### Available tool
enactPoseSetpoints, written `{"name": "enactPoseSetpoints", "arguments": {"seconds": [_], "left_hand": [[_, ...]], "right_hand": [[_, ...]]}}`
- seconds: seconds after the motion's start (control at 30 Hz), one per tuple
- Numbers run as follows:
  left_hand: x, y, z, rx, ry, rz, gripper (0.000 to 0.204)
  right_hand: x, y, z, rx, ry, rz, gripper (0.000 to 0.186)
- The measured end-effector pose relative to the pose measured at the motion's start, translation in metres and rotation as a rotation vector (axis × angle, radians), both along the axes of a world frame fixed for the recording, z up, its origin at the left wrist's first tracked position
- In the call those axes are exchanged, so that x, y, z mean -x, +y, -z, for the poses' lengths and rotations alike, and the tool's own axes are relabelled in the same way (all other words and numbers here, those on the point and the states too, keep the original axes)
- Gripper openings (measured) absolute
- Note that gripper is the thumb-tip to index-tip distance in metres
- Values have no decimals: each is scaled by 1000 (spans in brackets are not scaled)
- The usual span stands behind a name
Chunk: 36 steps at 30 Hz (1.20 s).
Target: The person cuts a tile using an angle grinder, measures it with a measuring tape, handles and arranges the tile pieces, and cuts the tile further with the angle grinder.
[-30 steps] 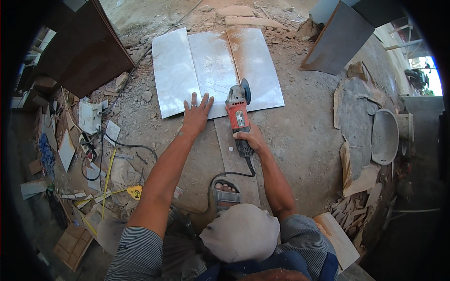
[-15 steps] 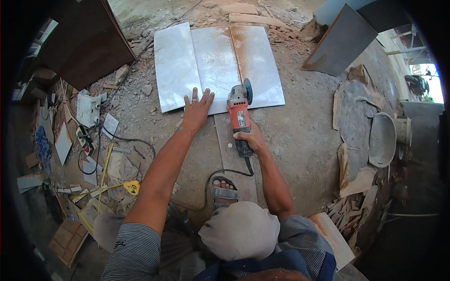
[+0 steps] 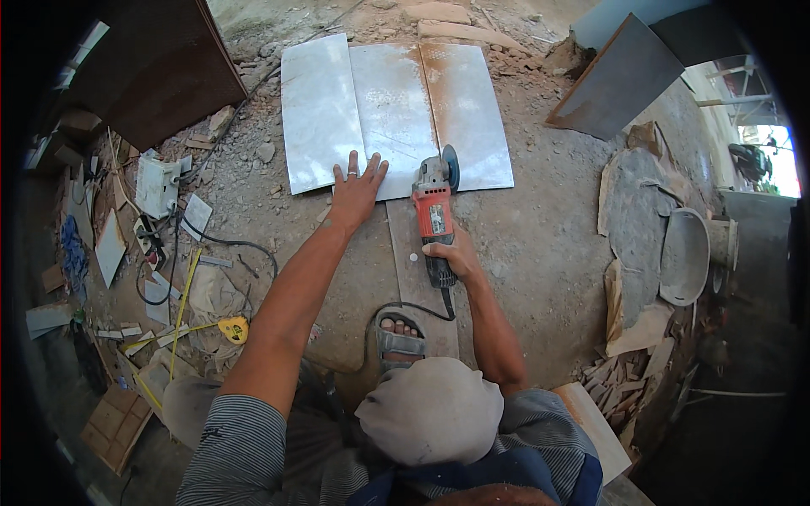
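Observation:
My left hand (image 3: pixel 354 198) lies flat with its fingers spread over the near edge of the pale grey-white tiles, pressing around the seam between the left tile (image 3: pixel 319 118) and the middle tile (image 3: pixel 390 101). In my right hand (image 3: pixel 460 253) is a red and grey angle grinder (image 3: pixel 436 218), gripped by its dark rear body. Its disc (image 3: pixel 451 169) stands on edge at the near edge of the right tile (image 3: pixel 468 118); whether it touches cannot be told. Rust-brown staining runs along the seam of the middle and right tiles. The grinder's black cord (image 3: pixel 413 307) loops back past my sandalled foot.
A plank (image 3: pixel 405 236) runs under the grinder. Left lie a yellow tape measure (image 3: pixel 234 330), a power strip (image 3: pixel 150 243), cables and tile scraps. A dark panel (image 3: pixel 143 76) leans far left, a grey tile (image 3: pixel 616 76) far right. An oval basin (image 3: pixel 685 253) stands right, near broken pieces (image 3: pixel 616 379).
The grinder has shifted slightly toward me and to the right relative to the tiles. My left hand stays on the tiles. The whole view has tilted a little.

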<state>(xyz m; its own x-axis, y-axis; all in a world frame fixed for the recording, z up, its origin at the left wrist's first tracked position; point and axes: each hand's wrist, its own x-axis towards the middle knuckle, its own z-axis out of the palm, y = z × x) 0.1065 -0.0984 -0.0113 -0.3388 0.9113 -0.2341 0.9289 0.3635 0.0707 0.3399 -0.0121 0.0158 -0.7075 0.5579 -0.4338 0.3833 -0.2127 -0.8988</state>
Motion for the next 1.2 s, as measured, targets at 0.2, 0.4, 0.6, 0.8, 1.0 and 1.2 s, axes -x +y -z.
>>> {"name": "enactPoseSetpoints", "arguments": {"seconds": [0.2, 0.4, 0.6, 0.8, 1.0, 1.2], "left_hand": [[-2, 1, 4, -31, -11, -1, 59], [-1, 1, 4, -37, -5, -7, 59], [0, -1, 0, -5, -12, -15, 59], [-4, 3, -3, 24, -47, -23, 58], [-1, 1, -1, 6, -30, -18, 58], [0, 0, -1, 14, -4, -8, 63]], "right_hand": [[6, 11, 9, -12, -1, 8, 60], [9, 9, 3, -30, 23, 22, 56], [-3, -4, -3, -7, 10, 0, 53], [9, 8, 5, 12, 36, 20, 50], [7, 4, 2, 9, 29, 27, 51], [-3, -5, 0, 6, 31, 18, 52]]}}
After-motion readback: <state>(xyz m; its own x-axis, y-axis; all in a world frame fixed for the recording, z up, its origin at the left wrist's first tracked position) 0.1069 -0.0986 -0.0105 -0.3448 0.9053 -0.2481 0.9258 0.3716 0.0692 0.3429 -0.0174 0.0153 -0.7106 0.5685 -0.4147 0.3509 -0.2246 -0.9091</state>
